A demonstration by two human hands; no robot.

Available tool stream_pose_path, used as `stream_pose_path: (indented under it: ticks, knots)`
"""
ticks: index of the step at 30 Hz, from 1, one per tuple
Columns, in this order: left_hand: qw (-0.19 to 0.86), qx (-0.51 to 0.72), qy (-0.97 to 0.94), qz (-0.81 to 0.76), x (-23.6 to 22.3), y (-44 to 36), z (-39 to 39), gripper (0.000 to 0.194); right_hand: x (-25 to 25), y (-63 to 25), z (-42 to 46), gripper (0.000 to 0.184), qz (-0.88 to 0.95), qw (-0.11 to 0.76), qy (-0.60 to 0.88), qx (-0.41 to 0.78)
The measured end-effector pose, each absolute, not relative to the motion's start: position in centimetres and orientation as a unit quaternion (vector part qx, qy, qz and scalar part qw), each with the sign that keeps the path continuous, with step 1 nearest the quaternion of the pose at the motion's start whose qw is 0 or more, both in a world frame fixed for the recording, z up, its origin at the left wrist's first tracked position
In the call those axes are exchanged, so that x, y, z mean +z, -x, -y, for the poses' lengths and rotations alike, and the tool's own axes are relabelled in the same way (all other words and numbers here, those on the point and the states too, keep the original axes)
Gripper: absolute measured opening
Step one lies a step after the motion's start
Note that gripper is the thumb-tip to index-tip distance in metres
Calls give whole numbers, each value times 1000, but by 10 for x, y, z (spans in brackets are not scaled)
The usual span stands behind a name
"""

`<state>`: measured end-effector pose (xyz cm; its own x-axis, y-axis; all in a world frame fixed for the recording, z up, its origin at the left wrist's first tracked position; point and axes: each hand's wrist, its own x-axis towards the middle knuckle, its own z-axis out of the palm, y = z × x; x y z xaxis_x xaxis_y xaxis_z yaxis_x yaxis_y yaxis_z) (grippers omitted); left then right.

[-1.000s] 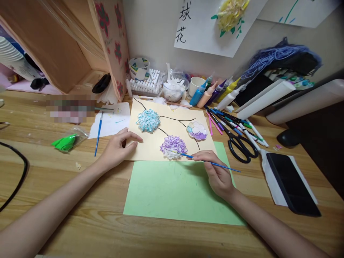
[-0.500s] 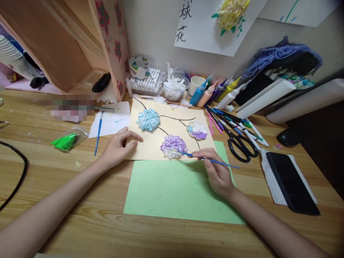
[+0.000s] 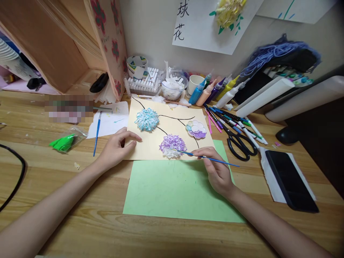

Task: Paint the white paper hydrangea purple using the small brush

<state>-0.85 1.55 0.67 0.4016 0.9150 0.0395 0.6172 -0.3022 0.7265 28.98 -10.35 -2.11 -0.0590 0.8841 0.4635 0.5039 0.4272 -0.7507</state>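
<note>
My right hand (image 3: 216,170) grips a thin blue paintbrush (image 3: 212,158). The brush tip touches the lower, still white part of a purple paper-shred flower (image 3: 173,143). That flower sits near the front edge of a cream sheet (image 3: 150,147) with black drawn stems. My left hand (image 3: 118,145) rests on the sheet's left edge, thumb and index finger apart, holding nothing. Farther up the sheet is a blue-and-white shredded flower (image 3: 147,119). At its right lies a flower-shaped palette (image 3: 196,129) with purple paint in it.
Under the cream sheet lies a green sheet (image 3: 182,193). Black scissors (image 3: 242,145), scattered pens and a phone (image 3: 291,179) lie to the right. Paint bottles (image 3: 197,92) and a bowl of paper scraps (image 3: 173,87) stand behind. Another paintbrush (image 3: 97,134) rests at left on white paper.
The view has shifted slightly. The brush tip stays at the purple flower, with only a very small movement. My left hand keeps its place on the sheet.
</note>
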Motion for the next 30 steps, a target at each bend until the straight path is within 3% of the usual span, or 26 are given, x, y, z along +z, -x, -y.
stream_pose_path:
  ticks: [22, 30]
  knots:
    - [314, 232, -774, -498, 8, 8, -15, 21, -23, -293, 104, 25, 673, 508, 497, 204]
    - [320, 228, -776, -493, 8, 9, -15, 22, -25, -312, 82, 15, 420, 708, 537, 185]
